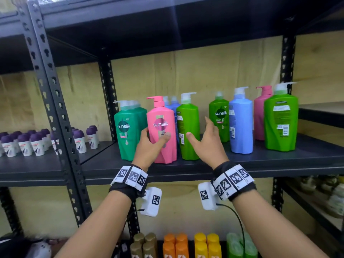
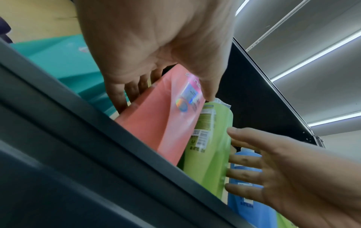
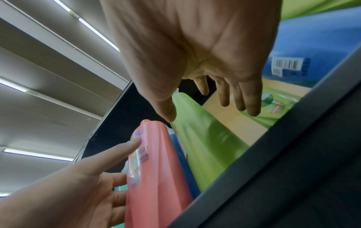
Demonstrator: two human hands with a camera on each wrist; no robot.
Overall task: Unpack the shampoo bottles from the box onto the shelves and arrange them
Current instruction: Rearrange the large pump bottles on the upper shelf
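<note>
- Left hand [image 1: 149, 146] grips the pink bottle [image 1: 163, 131] low on its body: thumb across the front label, fingers curled round its left side. Bottle stands upright near the front edge of the middle shelf [image 1: 242, 164].
- Right hand [image 1: 206, 140] is spread wide, fingers straight, palm turned toward the light-green bottle [image 1: 188, 127]. In the left wrist view its fingertips [image 2: 234, 132] lie at that bottle's right side; whether they actually touch it, cannot tell.
- Light-green bottle stands just right of the pink one, sides nearly touching, back label with barcode facing out.
- Teal-green bottle [image 1: 126, 131] stands just left of the pink one; the left fingers sit in the narrow gap between the two.
- Blue pump bottles [image 1: 174, 106] stand behind the pink and light-green pair, mostly hidden.
- Further right on the same shelf: dark-green bottle [image 1: 219, 116] partly behind the right hand, tall blue bottle [image 1: 241, 125], second pink bottle [image 1: 260, 116], large green bottle [image 1: 281, 123].
- Neighbouring shelf, left: rows of small purple-capped white containers [image 1: 24, 144].
- Shelf below: tan, orange, yellow and green bottles [image 1: 188, 246] in a row.
- Both wrists carry black bands with coded markers [image 1: 132, 177].
</note>
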